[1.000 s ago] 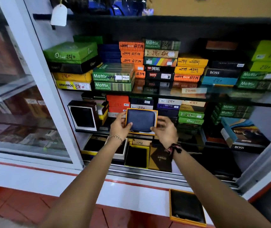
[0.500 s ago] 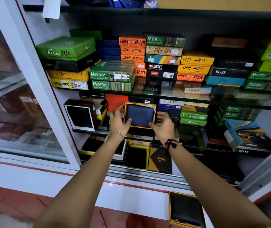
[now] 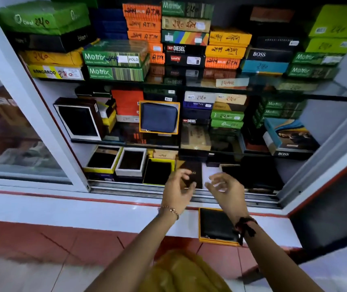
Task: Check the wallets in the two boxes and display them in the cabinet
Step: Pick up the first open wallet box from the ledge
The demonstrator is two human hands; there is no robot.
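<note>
A blue zip wallet in an orange-rimmed box [image 3: 159, 118] stands propped upright on the cabinet's middle glass shelf [image 3: 126, 142], free of my hands. A second orange-rimmed box with a black wallet [image 3: 216, 225] lies on the white ledge below the cabinet, partly behind my right wrist. My left hand [image 3: 178, 187] and my right hand [image 3: 225, 189] hover in front of the bottom shelf, fingers apart, holding nothing.
Stacked wallet boxes fill the top shelf [image 3: 189, 49] and the back of the middle shelf. Several open display boxes [image 3: 130, 161] with dark wallets sit on the bottom shelf. A sliding glass door [image 3: 10, 123] covers the left; its white frame [image 3: 48, 123] stands beside the opening. Yellow fabric [image 3: 181, 272] lies below.
Both hands let go of the blue wallet box, which stays upright on the middle shelf, and dropped down toward the bottom shelf. The camera moved closer and tilted down.
</note>
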